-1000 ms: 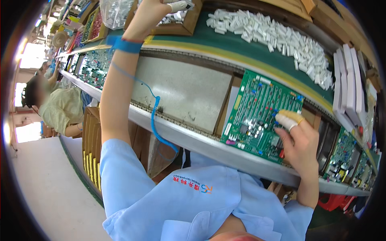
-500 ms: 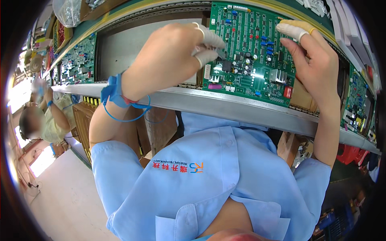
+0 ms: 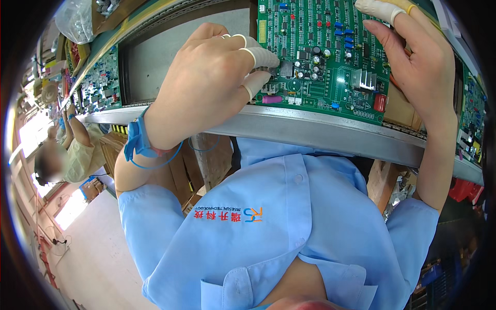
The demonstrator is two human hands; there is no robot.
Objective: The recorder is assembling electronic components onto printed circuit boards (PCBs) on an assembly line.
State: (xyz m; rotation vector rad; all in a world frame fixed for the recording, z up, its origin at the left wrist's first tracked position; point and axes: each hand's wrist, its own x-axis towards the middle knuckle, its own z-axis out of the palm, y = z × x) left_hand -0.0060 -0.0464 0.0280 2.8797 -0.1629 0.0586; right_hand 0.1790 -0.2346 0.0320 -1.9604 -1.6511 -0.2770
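Rail [image 3: 289, 123] runs along the near side of the board [image 3: 333, 64]. At the board's left edge, your left hand [image 3: 217, 77] has its covered fingertips and thumb nearly together; whether they pinch a part, you cannot tell. Your right hand [image 3: 421, 54] is at the board's right side, thumb and forefinger parted; contact is unclear. Well left of the board is a co-worker [image 3: 82, 161].

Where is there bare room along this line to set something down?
The grey panel, between the leftmost boards and the left hand, looks bare; so does the narrow metal rail between the green board and the blue shirt. That board is crowded with components.
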